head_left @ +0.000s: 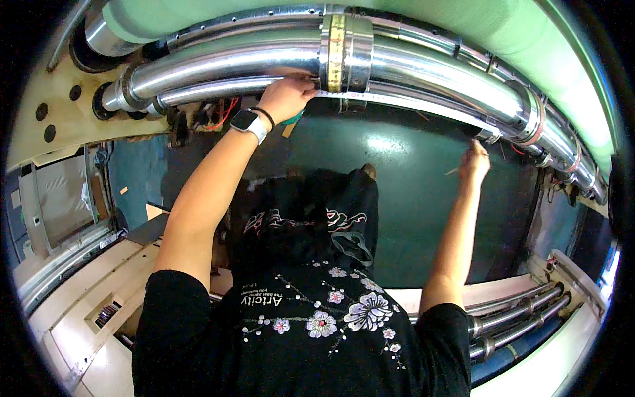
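A white measuring tape (397, 99) is stretched along the underside of the thin chrome roller (218, 89), running from the middle of the machine toward the right. Its left end is pinched in the fingers of the left hand (286, 98), which is closed against the roller just beside a wide metal collar (347, 53) wrapped with a yellowish band. The far end of the tape is met by the right hand (475, 162), raised well to the right with its fingers gathered near a small fitting on the roller; whether the tape is actually gripped there cannot be told. A thin pale stick (452, 171) is seen just left of that hand.

A smartwatch (247, 122) with a white strap and a dark band are worn on the left wrist. Both bare forearms are extended upward from short black sleeves, and a black flower-patterned shirt (317, 317) fills the lower middle of the view.

Above the thin roller a thick polished chrome roller (225, 63) is curved across the frame, and above that a pale green roll (198, 16) is seen. Red wires (225, 112) hang near the left ends of the rollers. A dark green floor (410, 198) lies beneath the hands. Cream-coloured machine panels (86, 298) are set at the lower left, and further chrome bars (522, 324) at the lower right.
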Motion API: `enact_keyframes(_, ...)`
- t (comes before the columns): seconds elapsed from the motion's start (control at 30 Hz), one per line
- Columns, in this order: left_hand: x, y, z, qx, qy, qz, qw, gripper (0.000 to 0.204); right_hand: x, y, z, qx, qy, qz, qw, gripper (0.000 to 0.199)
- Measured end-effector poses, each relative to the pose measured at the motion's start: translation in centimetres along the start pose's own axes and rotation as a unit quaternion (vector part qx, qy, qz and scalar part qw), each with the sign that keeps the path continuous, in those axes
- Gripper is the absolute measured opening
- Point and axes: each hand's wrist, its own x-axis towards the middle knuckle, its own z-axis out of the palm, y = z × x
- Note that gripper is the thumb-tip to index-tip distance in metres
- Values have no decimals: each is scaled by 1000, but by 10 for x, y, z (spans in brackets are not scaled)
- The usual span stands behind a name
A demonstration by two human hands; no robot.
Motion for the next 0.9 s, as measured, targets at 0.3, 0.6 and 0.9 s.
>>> enact_keyframes(0.3, 1, 7, -2, 19, -34, -45, 998, 27, -137, 89, 154, 88, -294, 321, 896, 46)
enact_keyframes(0.6, 1, 0, 4, 25, -20, -6, 999, 26, -162, 115, 224, 415, -347, 415, 732, 70)
enact_keyframes(0.9, 2, -3, 8, 34, -19, 10, 999, 25, -161, 104, 241, 363, -269, 355, 819, 53)
